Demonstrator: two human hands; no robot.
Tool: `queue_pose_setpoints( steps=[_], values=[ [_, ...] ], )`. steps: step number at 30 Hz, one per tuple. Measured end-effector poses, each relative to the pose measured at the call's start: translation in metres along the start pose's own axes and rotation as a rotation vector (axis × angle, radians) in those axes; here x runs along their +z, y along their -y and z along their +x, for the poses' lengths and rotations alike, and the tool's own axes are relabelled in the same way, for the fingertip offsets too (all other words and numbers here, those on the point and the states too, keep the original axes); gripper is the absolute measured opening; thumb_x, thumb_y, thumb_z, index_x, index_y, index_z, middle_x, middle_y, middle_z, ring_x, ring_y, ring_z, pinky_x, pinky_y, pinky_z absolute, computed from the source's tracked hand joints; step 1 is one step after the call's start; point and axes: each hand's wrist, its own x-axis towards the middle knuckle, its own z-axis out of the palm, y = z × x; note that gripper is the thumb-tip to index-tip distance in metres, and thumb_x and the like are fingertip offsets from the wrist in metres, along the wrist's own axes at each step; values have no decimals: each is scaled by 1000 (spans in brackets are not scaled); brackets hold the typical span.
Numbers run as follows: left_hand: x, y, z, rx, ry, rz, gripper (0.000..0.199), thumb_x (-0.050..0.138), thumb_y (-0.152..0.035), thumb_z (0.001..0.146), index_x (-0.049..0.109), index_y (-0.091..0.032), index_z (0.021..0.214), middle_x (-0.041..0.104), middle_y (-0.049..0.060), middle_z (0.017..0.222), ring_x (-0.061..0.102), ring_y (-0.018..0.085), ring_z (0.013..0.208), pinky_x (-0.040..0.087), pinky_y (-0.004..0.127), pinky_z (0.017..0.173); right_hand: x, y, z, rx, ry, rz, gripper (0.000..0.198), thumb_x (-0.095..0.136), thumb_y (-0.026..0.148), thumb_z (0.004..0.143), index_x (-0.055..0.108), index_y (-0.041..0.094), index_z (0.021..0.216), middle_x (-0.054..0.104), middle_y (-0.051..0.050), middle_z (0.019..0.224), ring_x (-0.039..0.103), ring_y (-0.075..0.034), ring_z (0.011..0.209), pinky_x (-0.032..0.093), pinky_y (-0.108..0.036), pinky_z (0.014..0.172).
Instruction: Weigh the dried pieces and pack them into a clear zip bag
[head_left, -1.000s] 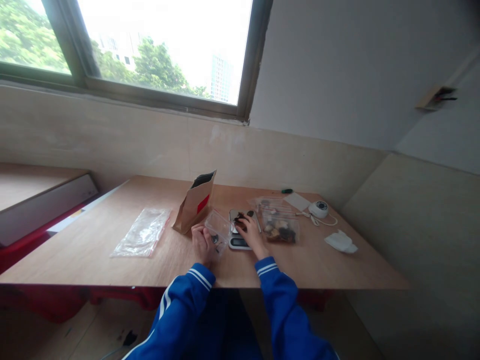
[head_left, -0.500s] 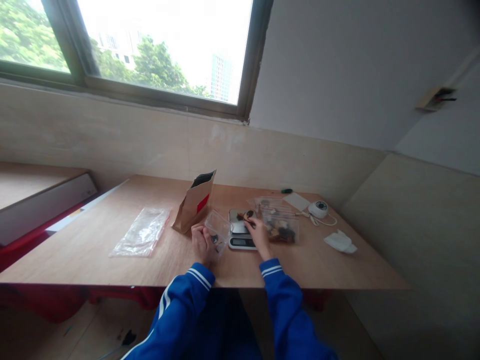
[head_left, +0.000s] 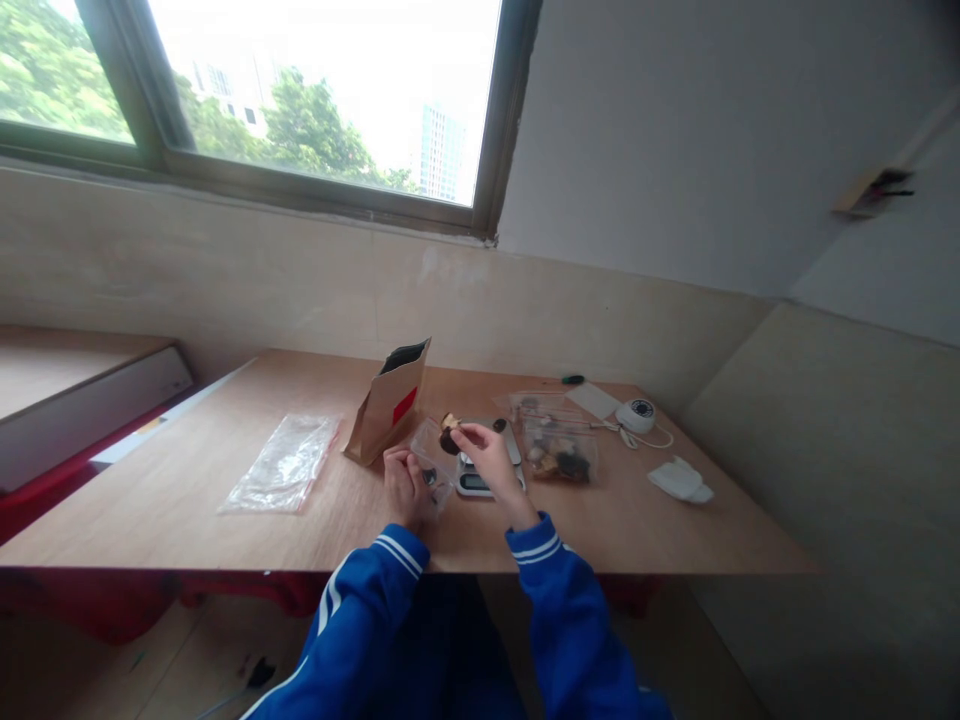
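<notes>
The right hand (head_left: 486, 462) pinches a small dark piece (head_left: 449, 435) between its fingertips, held just above the mouth of a small clear bag (head_left: 431, 452). The left hand (head_left: 403, 484) grips that bag by its near edge, keeping it propped open on the wooden table (head_left: 187, 500); a few dark bits already lie inside. Behind the right hand sits a kitchen scale (head_left: 480, 470), partly hidden. A brown paper pouch (head_left: 388, 405) stands just left of the bag, and a filled clear bag (head_left: 559, 452) lies right of the scale. A flat plastic bag (head_left: 285, 462) lies well to the left.
</notes>
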Motion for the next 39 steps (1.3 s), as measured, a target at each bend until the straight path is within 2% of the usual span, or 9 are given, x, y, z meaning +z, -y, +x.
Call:
queue_pose_setpoints(
  steps=[5,9,13,15,17,22,32,36,39],
  values=[
    [-1,-3,1,-7,-45,-33,19,36,-36,91,44,-20,84,52,7,89,54,19,83,46,37,76,7,2,-6,-86,131,-119,36,55,48,85,67,17,99,71,-8,98,66,-20,91,51,-32,83],
    [-2,-6,2,-25,-45,-42,20,36,-37,91,45,-21,84,53,7,91,54,18,86,46,37,78,-11,-24,7,-208,-45,-310,36,43,43,91,67,17,100,67,-11,104,62,-21,99,48,-35,89],
    [-2,-8,3,-18,-52,-54,22,37,-38,91,46,-20,82,53,7,88,56,18,83,47,38,76,-38,-60,28,-250,-202,-675,33,55,32,84,63,18,112,54,-15,126,47,-27,122,36,-45,103],
    [-2,-8,3,-13,-42,-69,22,38,-39,90,46,-20,81,53,7,87,56,18,82,48,37,75,-48,-76,38,-204,-146,-804,41,62,29,78,61,20,118,49,-15,133,41,-30,128,32,-48,105],
    [-2,-8,3,-18,-28,-79,21,39,-38,90,46,-20,82,53,6,87,56,18,82,48,36,76,-56,-88,47,-181,-61,-860,39,65,26,76,63,20,115,55,-15,127,45,-30,125,34,-47,104],
    [-2,-7,2,-23,-10,-52,17,38,-33,91,46,-20,83,53,6,88,55,17,79,47,34,73,-65,-96,59,-199,-22,-854,21,61,15,76,69,18,95,68,-10,99,61,-23,99,44,-38,93],
    [-1,-6,2,8,-5,-52,15,37,-30,92,45,-21,83,52,6,87,55,18,81,47,36,75,-74,-91,53,-193,-128,-794,26,53,14,80,70,17,100,72,-11,100,66,-24,92,50,-38,84],
    [-2,-7,2,-2,-2,-56,16,36,-31,92,45,-21,82,53,5,86,55,17,81,47,36,75,-65,-75,48,-202,-179,-747,27,54,19,81,69,16,104,72,-11,98,66,-23,86,51,-38,80],
    [-2,-8,2,-11,-3,-63,17,37,-32,91,45,-21,81,52,5,86,55,17,80,47,35,75,-46,-47,38,-281,-145,-639,28,56,22,81,68,17,106,71,-9,97,64,-21,82,51,-35,78]
  ],
)
